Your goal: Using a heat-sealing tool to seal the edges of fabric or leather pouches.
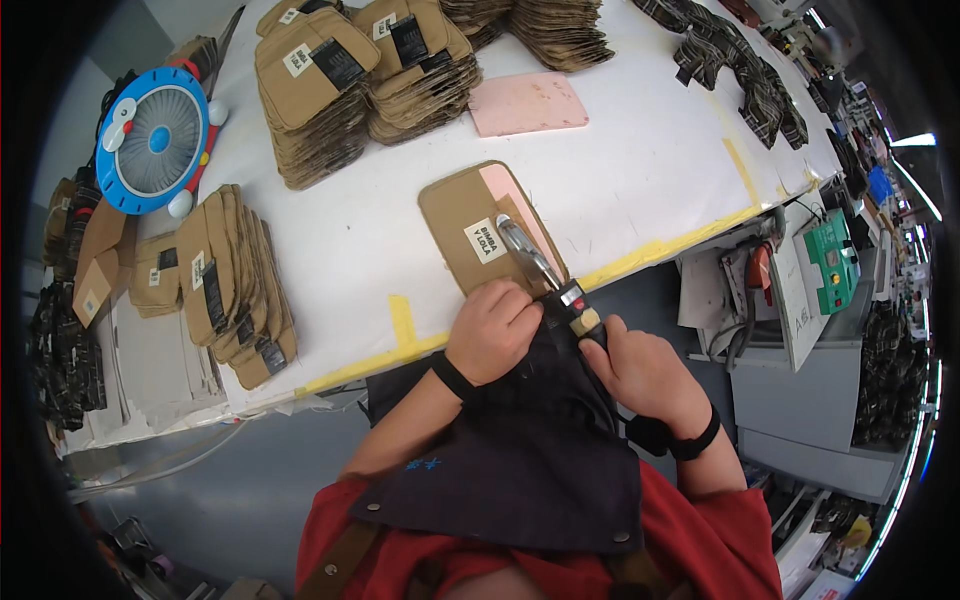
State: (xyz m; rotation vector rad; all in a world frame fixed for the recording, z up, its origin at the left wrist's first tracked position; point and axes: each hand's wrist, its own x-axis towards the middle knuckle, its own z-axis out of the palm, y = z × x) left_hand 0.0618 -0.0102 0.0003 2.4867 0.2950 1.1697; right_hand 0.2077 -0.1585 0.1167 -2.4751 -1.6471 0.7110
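A tan fabric panel (450,205) with rounded corners and a white label (485,241) lies on the white table near its front edge. A pink strip (500,184) shows along the panel's right side. My left hand (495,330) has its fingers pinched at the panel's near edge. In my right hand (645,370), closed round its dark handle, is a hand tool (578,310) with red and yellow parts. The tool's shiny metal head (527,248) lies over the panel, right of the label; I cannot tell its exact kind.
Stacks of tan panels (300,90) stand at the back and more panels (225,270) at the left. A pink board (530,103) lies behind the work. A blue fan (158,140) sits far left, dark plaid strips (735,65) far right. Yellow tape (650,250) lines the table edge.
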